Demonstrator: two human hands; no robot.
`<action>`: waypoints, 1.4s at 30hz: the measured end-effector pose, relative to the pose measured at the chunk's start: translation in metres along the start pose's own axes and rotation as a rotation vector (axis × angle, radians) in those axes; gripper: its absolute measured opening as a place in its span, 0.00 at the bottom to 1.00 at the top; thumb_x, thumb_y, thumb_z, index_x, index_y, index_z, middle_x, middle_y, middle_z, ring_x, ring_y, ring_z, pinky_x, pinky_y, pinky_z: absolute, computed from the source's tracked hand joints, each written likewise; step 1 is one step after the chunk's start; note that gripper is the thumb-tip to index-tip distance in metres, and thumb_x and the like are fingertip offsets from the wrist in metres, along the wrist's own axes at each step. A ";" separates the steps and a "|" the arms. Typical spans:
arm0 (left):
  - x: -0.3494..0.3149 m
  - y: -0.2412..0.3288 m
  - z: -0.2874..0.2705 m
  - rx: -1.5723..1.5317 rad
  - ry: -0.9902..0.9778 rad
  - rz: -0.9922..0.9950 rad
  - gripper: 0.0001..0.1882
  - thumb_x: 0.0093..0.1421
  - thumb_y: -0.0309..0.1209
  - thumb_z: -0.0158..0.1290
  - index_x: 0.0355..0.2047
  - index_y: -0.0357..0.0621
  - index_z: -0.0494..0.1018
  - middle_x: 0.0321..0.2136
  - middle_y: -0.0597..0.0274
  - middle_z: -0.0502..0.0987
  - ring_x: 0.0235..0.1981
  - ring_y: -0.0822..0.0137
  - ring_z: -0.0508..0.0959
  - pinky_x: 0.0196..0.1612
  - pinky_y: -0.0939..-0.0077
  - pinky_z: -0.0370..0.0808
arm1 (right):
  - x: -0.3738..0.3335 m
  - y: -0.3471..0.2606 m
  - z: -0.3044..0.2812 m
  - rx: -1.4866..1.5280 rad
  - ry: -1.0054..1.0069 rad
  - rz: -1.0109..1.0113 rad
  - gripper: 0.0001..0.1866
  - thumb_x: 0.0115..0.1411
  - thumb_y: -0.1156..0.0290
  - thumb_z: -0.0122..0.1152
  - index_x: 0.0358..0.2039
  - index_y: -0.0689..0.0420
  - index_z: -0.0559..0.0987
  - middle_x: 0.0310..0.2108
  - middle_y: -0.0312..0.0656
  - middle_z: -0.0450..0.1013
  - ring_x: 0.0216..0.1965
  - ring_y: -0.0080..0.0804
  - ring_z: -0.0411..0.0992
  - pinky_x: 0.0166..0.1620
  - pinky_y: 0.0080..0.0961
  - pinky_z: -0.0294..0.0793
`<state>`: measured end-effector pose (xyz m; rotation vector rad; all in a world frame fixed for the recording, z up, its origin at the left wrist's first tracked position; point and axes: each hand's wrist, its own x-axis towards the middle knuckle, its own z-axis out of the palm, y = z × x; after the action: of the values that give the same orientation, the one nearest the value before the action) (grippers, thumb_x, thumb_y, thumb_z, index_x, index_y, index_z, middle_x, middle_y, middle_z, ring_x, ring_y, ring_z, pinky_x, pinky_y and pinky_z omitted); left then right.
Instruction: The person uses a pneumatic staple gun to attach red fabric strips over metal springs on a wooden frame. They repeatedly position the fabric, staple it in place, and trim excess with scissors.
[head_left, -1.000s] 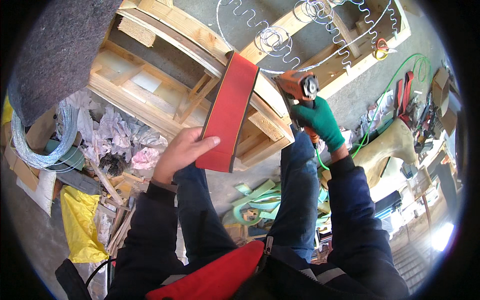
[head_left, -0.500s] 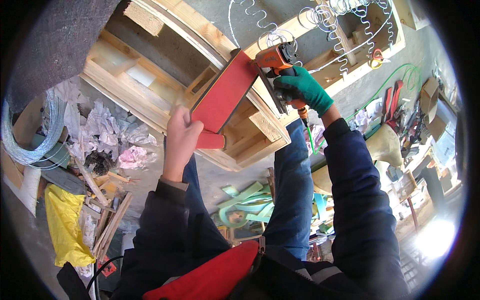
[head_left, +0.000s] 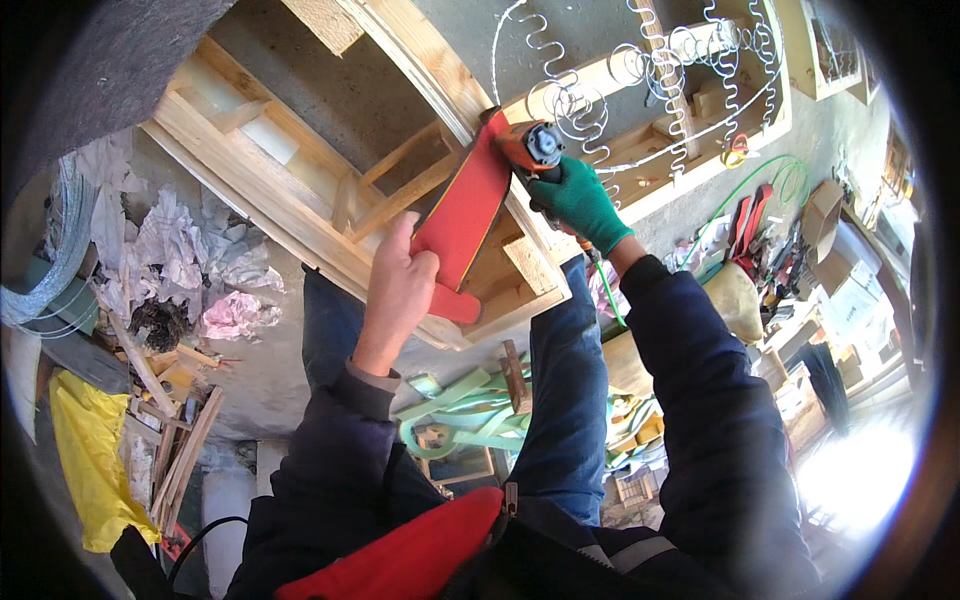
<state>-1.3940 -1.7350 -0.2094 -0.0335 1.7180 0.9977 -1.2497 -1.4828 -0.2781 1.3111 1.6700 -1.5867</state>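
Head view: bare left hand (head_left: 395,285) has fingers pinched on the red strip (head_left: 475,195) near its bent near end; strip slants across the right part of the wooden frame (head_left: 430,55). Gloved right hand (head_left: 585,205) wraps the orange tool (head_left: 515,148) at the strip's far end; trigger finger: can't tell. Judgement: keep strip taut and straight, tool nose square over solid wood, left fingers well clear.

Wooden frame (head_left: 240,175) chopped off up top

Right hand (head_left: 583,200) mostly covers the handle of the orange tool (head_left: 515,147); can't tell if its nose touches the red strap (head_left: 465,210). Left hand (head_left: 397,285) hides some strap too. Glare (head_left: 860,480) eats the lower right.
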 end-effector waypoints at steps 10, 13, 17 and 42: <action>-0.001 -0.014 -0.019 0.049 0.016 -0.086 0.27 0.62 0.20 0.45 0.62 0.25 0.68 0.48 0.38 0.80 0.48 0.51 0.80 0.56 0.63 0.76 | -0.007 0.032 -0.006 0.008 0.071 -0.020 0.16 0.61 0.61 0.70 0.37 0.63 0.85 0.25 0.39 0.82 0.26 0.24 0.79 0.32 0.30 0.78; -0.002 -0.016 -0.034 0.153 -0.012 -0.131 0.27 0.63 0.20 0.44 0.63 0.27 0.68 0.49 0.39 0.80 0.49 0.52 0.80 0.57 0.64 0.75 | -0.007 0.037 -0.024 0.171 0.060 0.022 0.14 0.61 0.65 0.70 0.40 0.63 0.84 0.26 0.36 0.79 0.25 0.22 0.77 0.30 0.25 0.75; -0.001 -0.019 -0.034 0.171 0.037 -0.099 0.24 0.62 0.19 0.44 0.59 0.30 0.71 0.42 0.50 0.78 0.40 0.62 0.76 0.47 0.70 0.74 | 0.001 0.034 -0.039 0.362 -0.047 0.022 0.14 0.61 0.66 0.70 0.39 0.64 0.83 0.26 0.36 0.80 0.24 0.21 0.77 0.29 0.24 0.76; 0.016 0.019 0.012 0.268 0.056 0.047 0.22 0.65 0.23 0.45 0.59 0.33 0.70 0.41 0.37 0.80 0.42 0.45 0.81 0.49 0.58 0.76 | 0.012 0.023 0.023 -0.370 0.211 -0.331 0.14 0.57 0.65 0.67 0.36 0.64 0.84 0.26 0.48 0.83 0.26 0.35 0.83 0.34 0.36 0.81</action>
<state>-1.4000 -1.7082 -0.2114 0.1540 1.8990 0.7994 -1.2405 -1.5036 -0.3039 1.0801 2.2788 -1.2478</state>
